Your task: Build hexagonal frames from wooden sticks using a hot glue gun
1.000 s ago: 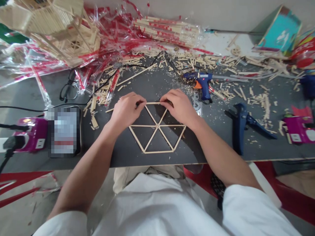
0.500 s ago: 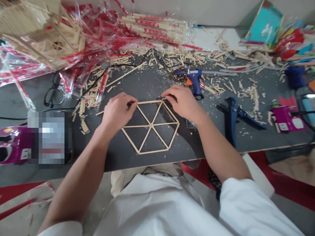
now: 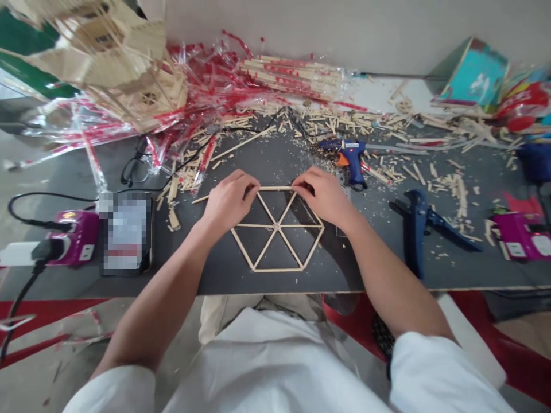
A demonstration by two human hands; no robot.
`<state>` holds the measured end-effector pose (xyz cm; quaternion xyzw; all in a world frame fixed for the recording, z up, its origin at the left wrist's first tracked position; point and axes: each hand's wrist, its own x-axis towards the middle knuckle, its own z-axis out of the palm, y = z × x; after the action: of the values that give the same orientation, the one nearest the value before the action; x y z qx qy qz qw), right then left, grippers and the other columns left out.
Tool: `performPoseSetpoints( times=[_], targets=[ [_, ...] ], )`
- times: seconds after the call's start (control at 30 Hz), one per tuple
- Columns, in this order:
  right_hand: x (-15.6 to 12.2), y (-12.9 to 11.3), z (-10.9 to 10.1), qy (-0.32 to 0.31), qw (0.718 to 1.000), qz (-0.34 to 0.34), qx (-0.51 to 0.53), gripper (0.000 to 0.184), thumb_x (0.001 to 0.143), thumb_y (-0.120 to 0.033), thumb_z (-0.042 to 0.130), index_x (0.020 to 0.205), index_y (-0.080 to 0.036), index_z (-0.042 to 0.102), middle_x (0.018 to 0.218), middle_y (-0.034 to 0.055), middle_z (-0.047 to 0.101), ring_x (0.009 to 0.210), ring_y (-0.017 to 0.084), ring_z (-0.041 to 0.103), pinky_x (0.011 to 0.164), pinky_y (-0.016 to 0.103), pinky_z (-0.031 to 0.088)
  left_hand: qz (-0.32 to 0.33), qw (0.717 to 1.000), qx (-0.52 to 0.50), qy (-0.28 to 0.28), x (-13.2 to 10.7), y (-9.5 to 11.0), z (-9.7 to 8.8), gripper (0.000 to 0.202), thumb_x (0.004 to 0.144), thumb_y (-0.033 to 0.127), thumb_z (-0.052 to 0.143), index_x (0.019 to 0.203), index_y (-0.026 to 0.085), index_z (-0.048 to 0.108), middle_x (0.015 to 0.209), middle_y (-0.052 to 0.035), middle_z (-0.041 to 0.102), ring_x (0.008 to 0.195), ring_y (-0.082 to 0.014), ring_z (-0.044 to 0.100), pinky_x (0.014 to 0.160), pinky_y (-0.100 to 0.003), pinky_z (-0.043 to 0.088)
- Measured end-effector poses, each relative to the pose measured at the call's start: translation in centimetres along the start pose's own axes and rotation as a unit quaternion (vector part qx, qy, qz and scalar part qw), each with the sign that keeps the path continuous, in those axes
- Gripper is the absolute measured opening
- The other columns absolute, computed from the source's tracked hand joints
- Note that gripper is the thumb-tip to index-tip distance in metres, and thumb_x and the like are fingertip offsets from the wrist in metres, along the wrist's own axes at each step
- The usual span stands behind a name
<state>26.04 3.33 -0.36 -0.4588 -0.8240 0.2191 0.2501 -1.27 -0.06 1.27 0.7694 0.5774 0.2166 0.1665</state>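
Note:
A hexagonal frame of thin wooden sticks (image 3: 276, 228), with spokes meeting at its centre, lies flat on the dark tabletop in front of me. Along its far side runs one wooden stick (image 3: 276, 188). My left hand (image 3: 232, 198) pinches that stick near its left end, fingers curled together. At the other end, the thumb and fingers of my right hand (image 3: 321, 195) are closed on the same stick. Both hands cover the frame's far corners, so the joints there are hidden.
Beyond the hands lie a blue glue gun (image 3: 353, 158) and scattered stick offcuts (image 3: 336, 120). A blue cutter (image 3: 416, 229) is at right. A phone (image 3: 127, 232) and a purple power socket (image 3: 80, 235) with cables stand left. A wooden stick model (image 3: 124, 63) rises at back left.
My right hand has come down from just above the far right corner and closed on the stick's right end. The left hand stays at the left end. The view has shifted somewhat.

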Motion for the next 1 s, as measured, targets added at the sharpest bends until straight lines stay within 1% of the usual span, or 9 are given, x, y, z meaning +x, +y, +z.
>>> performPoseSetpoints(
  times=[0.17, 0.23, 0.37, 0.47, 0.57, 0.63, 0.8, 0.9, 1.0],
  targets=[
    [0.0, 0.4, 0.0, 0.03, 1.0, -0.004, 0.002, 0.011, 0.105, -0.026, 0.062, 0.098, -0.022, 0.069, 0.102, 0.0079, 0.068, 0.088, 0.022, 0.064, 0.085, 0.039, 0.053, -0.002, 1.0, -0.011, 0.005, -0.3, 0.4, -0.4, 0.033, 0.112, 0.036, 0.047, 0.121, 0.022, 0.075, 0.12, -0.0097, 0.076, 0.099, -0.0245, 0.072, 0.084, -0.036, 0.052],
    [0.1, 0.5, 0.0, 0.051, 0.999, -0.004, -0.001, 0.011, 0.105, -0.027, 0.06, 0.098, -0.023, 0.067, 0.101, 0.0083, 0.068, 0.091, 0.024, 0.065, 0.087, 0.04, 0.053, -0.009, 1.0, -0.009, 0.018, -0.2, 0.1, -0.7, 0.035, 0.113, 0.038, 0.044, 0.121, 0.022, 0.075, 0.121, -0.0101, 0.078, 0.104, -0.0255, 0.072, 0.087, -0.036, 0.053],
    [0.3, 1.0, 0.0, 0.109, 0.994, 0.021, -0.02, 0.012, 0.103, -0.028, 0.059, 0.095, -0.023, 0.066, 0.096, 0.0089, 0.069, 0.086, 0.024, 0.064, 0.084, 0.04, 0.052, -0.045, 0.996, 0.014, 0.079, 0.6, -1.4, -2.1, 0.037, 0.112, 0.04, 0.045, 0.108, 0.02, 0.076, 0.108, -0.0103, 0.082, 0.105, -0.0276, 0.074, 0.094, -0.037, 0.053],
    [0.5, 1.7, -0.1, 0.143, 0.988, 0.04, -0.039, 0.013, 0.102, -0.027, 0.059, 0.093, -0.022, 0.067, 0.092, 0.0092, 0.07, 0.083, 0.024, 0.065, 0.083, 0.04, 0.052, -0.1, 0.988, 0.04, 0.107, 1.5, -2.6, -3.6, 0.031, 0.107, 0.03, 0.048, 0.114, 0.021, 0.077, 0.107, -0.0092, 0.083, 0.1, -0.0274, 0.075, 0.092, -0.038, 0.054],
    [0.6, 2.5, -0.3, 0.162, 0.984, 0.054, -0.059, 0.014, 0.101, -0.025, 0.058, 0.094, -0.021, 0.07, 0.092, 0.0111, 0.072, 0.084, 0.026, 0.067, 0.083, 0.042, 0.054, -0.103, 0.989, 0.073, 0.078, 2.6, -2.9, -4.5, 0.035, 0.099, 0.017, 0.049, 0.118, 0.025, 0.078, 0.113, -0.0072, 0.084, 0.107, -0.0283, 0.076, 0.094, -0.039, 0.055],
    [0.6, 2.9, -0.5, 0.164, 0.983, 0.056, -0.069, 0.015, 0.1, -0.024, 0.059, 0.096, -0.019, 0.072, 0.094, 0.0125, 0.074, 0.086, 0.028, 0.068, 0.085, 0.044, 0.055, -0.107, 0.988, 0.1, 0.051, 3.5, -2.7, -4.6, 0.037, 0.096, 0.014, 0.051, 0.118, 0.025, 0.078, 0.119, -0.0087, 0.083, 0.112, -0.03, 0.075, 0.096, -0.04, 0.055],
    [0.6, 3.0, -0.4, 0.15, 0.986, 0.051, -0.055, 0.017, 0.099, -0.022, 0.06, 0.102, -0.019, 0.076, 0.098, 0.0129, 0.078, 0.089, 0.028, 0.071, 0.088, 0.045, 0.058, -0.121, 0.978, 0.166, 0.024, 6.7, -2.0, -4.1, 0.033, 0.098, 0.029, 0.06, 0.127, 0.021, 0.076, 0.131, -0.0166, 0.077, 0.127, -0.0368, 0.07, 0.102, -0.046, 0.056],
    [0.5, 2.6, -0.4, 0.162, 0.985, 0.043, -0.036, 0.018, 0.1, -0.023, 0.059, 0.104, -0.019, 0.076, 0.1, 0.0123, 0.077, 0.087, 0.026, 0.072, 0.087, 0.043, 0.059, -0.14, 0.969, 0.201, -0.015, 8.7, -2.3, -3.6, 0.028, 0.096, 0.032, 0.063, 0.116, 0.02, 0.079, 0.128, -0.0179, 0.078, 0.122, -0.0391, 0.071, 0.099, -0.047, 0.056],
    [0.4, 2.2, -0.7, 0.183, 0.982, 0.044, -0.027, 0.017, 0.099, -0.023, 0.059, 0.105, -0.02, 0.075, 0.101, 0.0115, 0.076, 0.084, 0.024, 0.072, 0.087, 0.042, 0.06, -0.155, 0.963, 0.217, -0.04, 9.8, -3.1, -2.9, 0.026, 0.097, 0.029, 0.06, 0.11, 0.02, 0.081, 0.122, -0.0168, 0.08, 0.116, -0.0382, 0.073, 0.094, -0.046, 0.056]
  ],
)
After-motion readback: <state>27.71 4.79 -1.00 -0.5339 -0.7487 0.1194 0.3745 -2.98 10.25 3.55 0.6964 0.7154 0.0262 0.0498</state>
